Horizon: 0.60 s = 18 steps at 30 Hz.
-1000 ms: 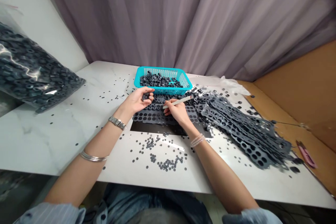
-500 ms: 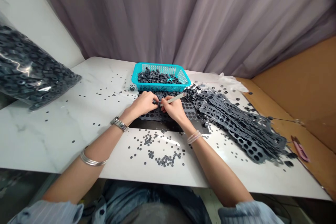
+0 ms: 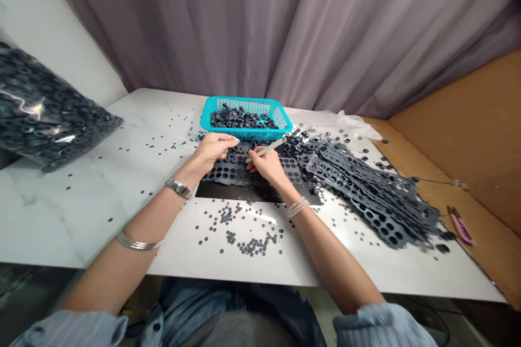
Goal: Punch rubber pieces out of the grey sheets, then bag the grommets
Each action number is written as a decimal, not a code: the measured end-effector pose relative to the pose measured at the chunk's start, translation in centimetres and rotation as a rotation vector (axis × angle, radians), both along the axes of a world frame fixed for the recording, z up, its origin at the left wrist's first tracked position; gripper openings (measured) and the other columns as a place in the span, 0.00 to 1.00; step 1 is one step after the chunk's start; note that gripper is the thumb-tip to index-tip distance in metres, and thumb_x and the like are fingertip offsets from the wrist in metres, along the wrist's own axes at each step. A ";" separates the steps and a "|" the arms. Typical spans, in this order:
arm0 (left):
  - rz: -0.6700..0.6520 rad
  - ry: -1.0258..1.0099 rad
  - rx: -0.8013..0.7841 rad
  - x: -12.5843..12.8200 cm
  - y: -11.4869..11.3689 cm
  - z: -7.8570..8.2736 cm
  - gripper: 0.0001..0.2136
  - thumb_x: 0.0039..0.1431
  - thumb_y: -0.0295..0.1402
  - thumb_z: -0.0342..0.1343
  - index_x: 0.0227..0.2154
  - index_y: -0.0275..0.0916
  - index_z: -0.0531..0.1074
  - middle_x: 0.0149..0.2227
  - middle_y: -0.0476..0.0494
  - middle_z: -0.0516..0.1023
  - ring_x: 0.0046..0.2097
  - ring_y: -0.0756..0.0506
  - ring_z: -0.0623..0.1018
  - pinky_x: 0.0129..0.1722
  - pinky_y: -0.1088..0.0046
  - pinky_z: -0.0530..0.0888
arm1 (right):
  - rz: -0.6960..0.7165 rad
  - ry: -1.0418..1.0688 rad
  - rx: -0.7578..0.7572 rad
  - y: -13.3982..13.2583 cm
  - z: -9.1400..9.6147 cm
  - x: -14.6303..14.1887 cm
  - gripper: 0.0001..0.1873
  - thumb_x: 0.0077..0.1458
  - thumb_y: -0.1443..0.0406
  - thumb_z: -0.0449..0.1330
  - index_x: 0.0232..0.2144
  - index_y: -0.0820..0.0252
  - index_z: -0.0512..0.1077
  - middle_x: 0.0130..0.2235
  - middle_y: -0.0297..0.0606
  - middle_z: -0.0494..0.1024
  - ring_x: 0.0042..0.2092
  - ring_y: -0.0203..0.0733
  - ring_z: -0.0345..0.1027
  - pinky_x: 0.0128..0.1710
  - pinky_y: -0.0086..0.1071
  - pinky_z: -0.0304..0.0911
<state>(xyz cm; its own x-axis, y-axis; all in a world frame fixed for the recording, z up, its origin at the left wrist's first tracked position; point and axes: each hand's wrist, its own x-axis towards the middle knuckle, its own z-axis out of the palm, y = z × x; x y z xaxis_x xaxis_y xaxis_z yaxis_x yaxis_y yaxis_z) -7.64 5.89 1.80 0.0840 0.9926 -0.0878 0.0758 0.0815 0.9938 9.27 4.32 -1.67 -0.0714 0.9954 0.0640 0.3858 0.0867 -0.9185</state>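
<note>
My right hand (image 3: 264, 165) is closed around a slim pale stick (image 3: 272, 148), its lower end pointing down at a dark perforated rubber sheet (image 3: 232, 171). That sheet lies on a black mat (image 3: 228, 192). Left of it, my left hand (image 3: 215, 150) is raised a little near the basket's front, thumb and fingers pinched together; whatever sits between them is too small to make out. Just beyond both hands stands a turquoise basket (image 3: 207, 122) holding many small black rubber pieces (image 3: 240, 117).
Punched-out black sheets (image 3: 366, 190) are heaped on the right. Small black discs (image 3: 254, 246) lie scattered over the white table (image 3: 163, 238). A clear bag of black parts (image 3: 49, 108) is at left, a white plastic bag (image 3: 358, 126) behind, pink-handled cutters (image 3: 462, 227) far right.
My left hand has moved left and slightly up, away from my right hand. The right hand keeps the stick over the sheet. The whole view has shifted slightly.
</note>
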 end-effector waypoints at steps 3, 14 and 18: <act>0.001 -0.251 -0.126 -0.6 0.4 0.4 0.08 0.52 0.26 0.61 0.23 0.35 0.68 0.20 0.55 0.59 0.19 0.58 0.56 0.16 0.81 0.51 | -0.007 0.091 -0.034 0.0 -0.1 0.2 0.11 0.56 0.64 0.54 0.23 0.59 0.69 0.20 0.35 0.75 0.22 0.38 0.72 0.25 0.29 0.70; -0.052 -0.662 -0.393 -0.4 0.5 0.7 0.07 0.61 0.25 0.54 0.26 0.33 0.69 0.22 0.50 0.63 0.19 0.59 0.59 0.14 0.86 0.56 | -0.210 0.110 0.150 -0.1 0.4 2.2 0.13 0.54 0.58 0.56 0.21 0.57 0.67 0.18 0.33 0.73 0.23 0.39 0.69 0.27 0.30 0.66; -0.063 -0.634 -0.397 -0.4 0.0 0.7 0.07 0.62 0.27 0.53 0.29 0.31 0.71 0.21 0.52 0.61 0.18 0.59 0.58 0.13 0.86 0.54 | -0.268 0.125 0.233 -0.1 0.8 2.3 0.14 0.55 0.57 0.55 0.22 0.57 0.67 0.19 0.33 0.74 0.24 0.40 0.69 0.29 0.31 0.65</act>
